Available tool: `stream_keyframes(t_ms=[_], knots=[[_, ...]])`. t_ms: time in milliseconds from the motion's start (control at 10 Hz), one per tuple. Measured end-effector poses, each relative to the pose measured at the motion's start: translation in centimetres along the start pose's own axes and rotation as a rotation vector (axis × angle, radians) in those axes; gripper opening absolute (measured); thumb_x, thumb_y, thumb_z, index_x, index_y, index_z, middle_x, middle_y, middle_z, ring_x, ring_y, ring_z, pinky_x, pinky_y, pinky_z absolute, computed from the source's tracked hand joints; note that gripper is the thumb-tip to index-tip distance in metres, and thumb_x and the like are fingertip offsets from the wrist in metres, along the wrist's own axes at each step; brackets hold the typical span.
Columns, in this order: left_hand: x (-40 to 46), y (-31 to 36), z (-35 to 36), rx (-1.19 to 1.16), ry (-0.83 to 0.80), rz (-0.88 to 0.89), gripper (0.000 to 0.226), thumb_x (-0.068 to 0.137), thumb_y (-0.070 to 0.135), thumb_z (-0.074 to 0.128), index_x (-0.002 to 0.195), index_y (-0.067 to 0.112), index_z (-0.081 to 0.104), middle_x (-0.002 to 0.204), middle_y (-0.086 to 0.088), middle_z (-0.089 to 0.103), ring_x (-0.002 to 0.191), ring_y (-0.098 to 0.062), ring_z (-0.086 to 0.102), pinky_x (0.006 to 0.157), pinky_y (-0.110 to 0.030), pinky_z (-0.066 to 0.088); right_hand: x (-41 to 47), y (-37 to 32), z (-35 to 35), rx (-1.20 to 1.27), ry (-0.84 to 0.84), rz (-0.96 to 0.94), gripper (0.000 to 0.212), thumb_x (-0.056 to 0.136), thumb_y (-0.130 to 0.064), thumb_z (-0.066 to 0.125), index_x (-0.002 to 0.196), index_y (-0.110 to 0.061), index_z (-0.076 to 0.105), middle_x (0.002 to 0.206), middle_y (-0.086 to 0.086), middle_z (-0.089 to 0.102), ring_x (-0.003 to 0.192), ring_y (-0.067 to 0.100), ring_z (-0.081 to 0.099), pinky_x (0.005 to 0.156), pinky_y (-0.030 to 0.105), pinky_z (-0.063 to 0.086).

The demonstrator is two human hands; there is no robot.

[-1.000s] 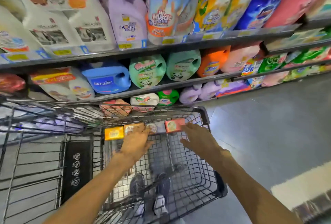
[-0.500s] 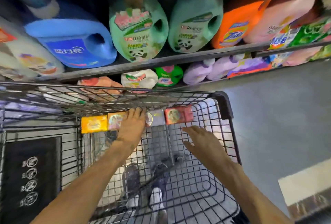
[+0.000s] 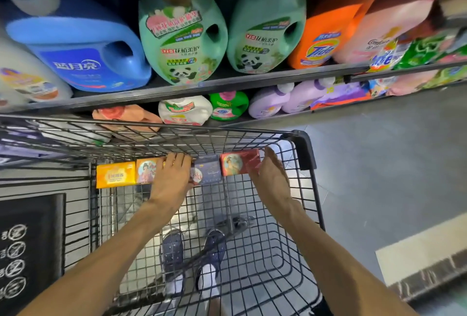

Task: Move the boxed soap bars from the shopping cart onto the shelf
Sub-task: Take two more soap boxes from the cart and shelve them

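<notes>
Four boxed soap bars stand in a row against the far wall of the shopping cart (image 3: pixel 300 143): a yellow box (image 3: pixel 115 174) at the left, an orange-pink box (image 3: pixel 146 171) next to it, a grey-blue box (image 3: pixel 207 169) and a red box (image 3: pixel 238 162) at the right. Half a second ago the right hand (image 3: pixel 271 176) hung open over the cart floor, short of the row; now it has reached the red box, its fingers curling round the box's right end and over its top edge, so it looks to be taking hold. The left hand (image 3: pixel 174 176) lay on the row already and has settled further, fingers bent over the far edge between the orange-pink and grey-blue boxes. What it grips beneath I cannot tell for certain. No box has left the cart yet. To my eye the lift is only beginning, and the shelf (image 3: pixel 227 85) stands just beyond, crowded with detergent bottles (image 3: pixel 182 35).
</notes>
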State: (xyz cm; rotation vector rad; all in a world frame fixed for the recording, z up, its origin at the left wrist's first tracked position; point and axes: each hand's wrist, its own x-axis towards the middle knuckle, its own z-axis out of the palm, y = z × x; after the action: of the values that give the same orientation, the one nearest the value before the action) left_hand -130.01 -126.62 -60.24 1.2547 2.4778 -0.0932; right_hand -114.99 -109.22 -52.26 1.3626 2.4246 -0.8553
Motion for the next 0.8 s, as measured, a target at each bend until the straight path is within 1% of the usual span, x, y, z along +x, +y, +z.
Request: stream_keyframes(t_ms=[100, 200, 300, 400, 500, 600, 700, 800], knots=[[0.1, 0.0, 0.2, 0.003, -0.012, -0.001, 0.068, 0.076, 0.044, 0.08, 0.13, 0.014, 0.051, 0.128, -0.007, 0.053, 0.122, -0.028, 0.046, 0.102, -0.044, 0.033, 0.5, -0.5, 0.7, 0.213, -0.047, 0.053, 0.028, 0.105, -0.017, 0.042, 0.128, -0.002, 0.049, 0.114, 0.012, 0.058, 0.115, 0.033, 0.056, 0.076, 0.006, 0.038], [0.1, -0.1, 0.1, -0.008, -0.002, 0.02, 0.063, 0.079, 0.045, 0.077, 0.13, 0.018, 0.052, 0.126, -0.006, 0.052, 0.12, -0.027, 0.045, 0.101, -0.043, 0.031, 1.3, -0.5, 2.1, 0.366, -0.054, 0.053, 0.024, 0.1, -0.028, 0.047, 0.118, -0.014, 0.056, 0.111, 0.011, 0.059, 0.109, 0.034, 0.059, 0.089, 0.028, 0.049], [0.2, -0.3, 0.2, -0.02, -0.003, 0.02, 0.059, 0.084, 0.05, 0.07, 0.133, 0.022, 0.05, 0.13, -0.003, 0.049, 0.123, -0.024, 0.041, 0.102, -0.041, 0.029, 2.2, 0.1, 3.2, 0.552, 0.011, 0.098, 0.009, 0.096, -0.025, 0.055, 0.098, -0.028, 0.047, 0.099, 0.004, 0.061, 0.091, 0.025, 0.063, 0.087, 0.04, 0.054], [0.0, -0.4, 0.0, -0.019, 0.013, 0.016, 0.054, 0.088, 0.052, 0.064, 0.132, 0.025, 0.05, 0.129, 0.0, 0.05, 0.122, -0.022, 0.041, 0.1, -0.04, 0.027, 3.0, 0.4, 3.8, 0.494, 0.106, 0.178, 0.027, 0.091, -0.025, 0.069, 0.101, -0.025, 0.044, 0.092, -0.003, 0.068, 0.082, 0.012, 0.068, 0.077, 0.035, 0.059], [-0.3, -0.5, -0.2, -0.018, 0.033, 0.035, 0.054, 0.085, 0.054, 0.066, 0.128, 0.023, 0.056, 0.123, 0.0, 0.058, 0.116, -0.023, 0.047, 0.093, -0.039, 0.026, 3.1, 1.1, 4.1, 0.431, 0.1, 0.185, 0.044, 0.087, -0.021, 0.072, 0.116, -0.024, 0.039, 0.094, -0.003, 0.073, 0.089, 0.012, 0.071, 0.082, 0.034, 0.059], [-0.9, -0.5, -0.5, 0.016, 0.043, 0.049, 0.055, 0.081, 0.061, 0.066, 0.121, 0.023, 0.061, 0.115, 0.001, 0.064, 0.109, -0.023, 0.049, 0.089, -0.039, 0.029, 2.8, 1.8, 4.0, 0.277, 0.054, 0.178, 0.046, 0.089, -0.019, 0.07, 0.125, -0.021, 0.042, 0.115, -0.001, 0.065, 0.108, 0.014, 0.063, 0.096, 0.028, 0.05], [-1.7, -0.7, -0.8, 0.032, 0.035, 0.029, 0.056, 0.081, 0.065, 0.063, 0.121, 0.026, 0.06, 0.118, 0.005, 0.064, 0.112, -0.022, 0.046, 0.09, -0.038, 0.03, 2.4, 2.2, 3.2, 0.269, -0.083, 0.102, 0.039, 0.097, -0.007, 0.057, 0.135, -0.009, 0.049, 0.125, 0.007, 0.058, 0.115, 0.022, 0.059, 0.081, 0.007, 0.046], [-2.8, -1.2, -1.1, -0.035, 0.047, -0.001, 0.055, 0.077, 0.064, 0.067, 0.12, 0.03, 0.063, 0.112, 0.008, 0.067, 0.105, -0.021, 0.047, 0.089, -0.037, 0.03, 1.5, 1.9, 2.5, 0.173, -0.13, -0.014, 0.032, 0.102, -0.005, 0.047, 0.133, 0.002, 0.052, 0.118, 0.01, 0.056, 0.1, 0.02, 0.059, 0.056, -0.001, 0.039]])
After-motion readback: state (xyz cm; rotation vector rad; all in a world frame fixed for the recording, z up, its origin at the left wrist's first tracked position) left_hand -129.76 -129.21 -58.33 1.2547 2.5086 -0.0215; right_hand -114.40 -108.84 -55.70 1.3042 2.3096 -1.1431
